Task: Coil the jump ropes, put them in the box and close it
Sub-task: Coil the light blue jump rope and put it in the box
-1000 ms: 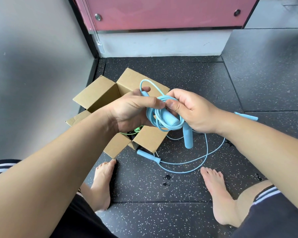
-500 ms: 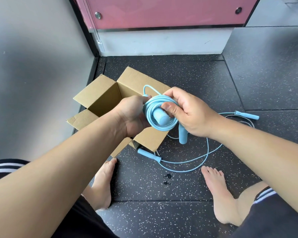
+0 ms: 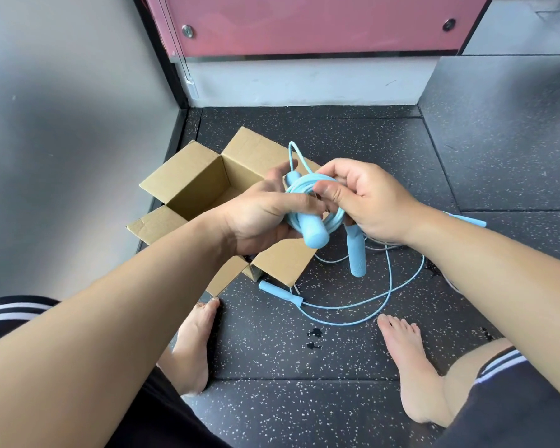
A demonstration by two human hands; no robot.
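Note:
A light blue jump rope, coiled [image 3: 316, 218], is held between both hands above the open cardboard box [image 3: 191, 185]. My left hand [image 3: 259, 218] grips the coil and one handle from the left. My right hand [image 3: 366, 198] pinches the cord loops from the right, and the rope's second handle [image 3: 356, 253] hangs below it. Another light blue jump rope [image 3: 362, 305] lies loose on the floor in front of the box, one handle [image 3: 280, 292] by the box's near flap and the other [image 3: 469, 218] at the right.
The box stands with all flaps out in a corner, a grey wall on the left and a pink panel behind. My bare feet [image 3: 191, 347] [image 3: 408, 360] rest on the black speckled rubber floor on either side of the loose rope.
Both hands have turned the coil and shifted their hold; the held handle now points down towards me. The right hand's thumb moved onto the loops. The loose rope has not moved.

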